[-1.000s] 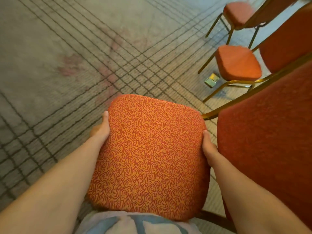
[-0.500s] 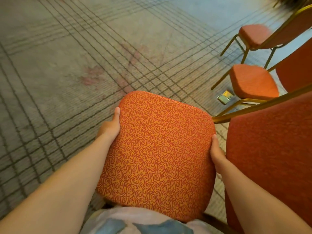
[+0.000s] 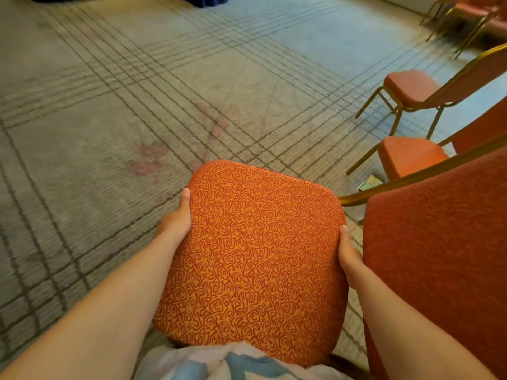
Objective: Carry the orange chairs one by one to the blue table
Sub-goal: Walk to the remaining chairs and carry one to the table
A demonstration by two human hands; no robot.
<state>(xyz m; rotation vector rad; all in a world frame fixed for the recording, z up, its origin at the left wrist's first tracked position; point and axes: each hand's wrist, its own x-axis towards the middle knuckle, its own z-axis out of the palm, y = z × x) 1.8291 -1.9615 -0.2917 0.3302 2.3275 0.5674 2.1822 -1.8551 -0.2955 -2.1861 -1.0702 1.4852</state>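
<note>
Two bare hands grasp the orange swirl-patterned chair (image 3: 252, 259) by its padded seat. The left hand (image 3: 175, 223) clasps the left edge and the right hand (image 3: 348, 256) the right edge, thumbs along the sides and fingers hidden beneath. The seat is close before the person's pale blue-and-white garment (image 3: 219, 363), with its plain red backrest and gold metal frame on the right. Grey carpet with dark crossing lines (image 3: 109, 133) spreads below. Beyond, on the right, stands the nearer orange cushioned chair (image 3: 408, 156), with a small greenish flat object (image 3: 370, 182) on the carpet beside it, then the farther orange cushioned chair (image 3: 408, 86). At the top edge a strip of the dark blue draped table (image 3: 208, 0) shows, well apart from the gripped chair.
</note>
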